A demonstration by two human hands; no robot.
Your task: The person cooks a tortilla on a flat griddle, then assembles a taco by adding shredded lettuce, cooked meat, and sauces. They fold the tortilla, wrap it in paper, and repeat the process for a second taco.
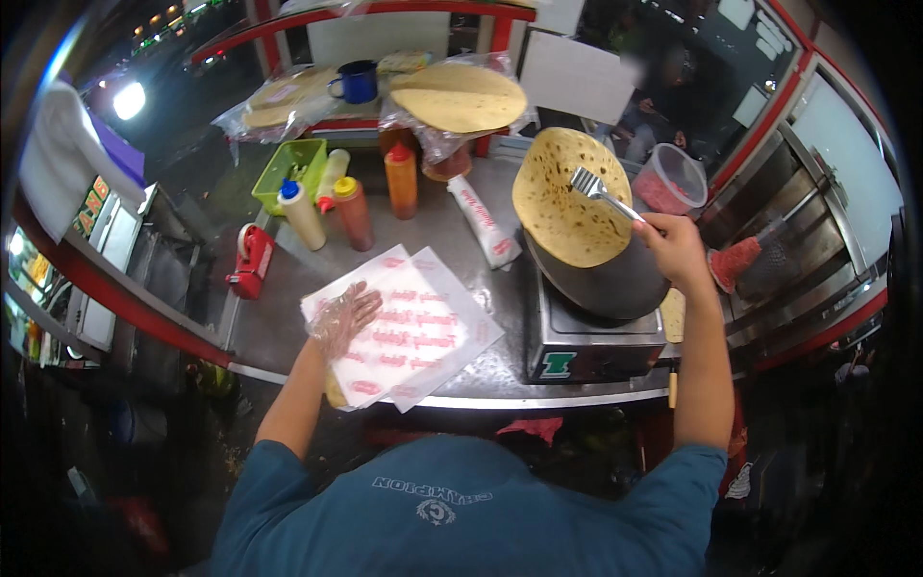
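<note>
My left hand [348, 313], in a clear plastic glove, lies with its fingers stretched out on printed wrapping paper [409, 351]. The red-and-white sheets overlap on the counter, and something yellowish peeks out under their near left corner. My right hand [676, 252] is closed round the handle of a metal fork [594, 185]. The fork's tines lie against a brown-spotted flatbread [556, 216]. That flatbread is tilted up over a round black pan [611, 288], hiding part of it. The pan sits on a steel stove [596, 337]; I cannot tell whether the tines pierce the bread.
Sauce bottles [354, 213] and a green basket [312, 154] stand behind the paper. A red tape dispenser [252, 260] is at left, a wrapped roll [481, 223] beside the stove. More flatbreads [460, 101] and a blue mug [358, 82] are up back. A clear tub [670, 180] stands right.
</note>
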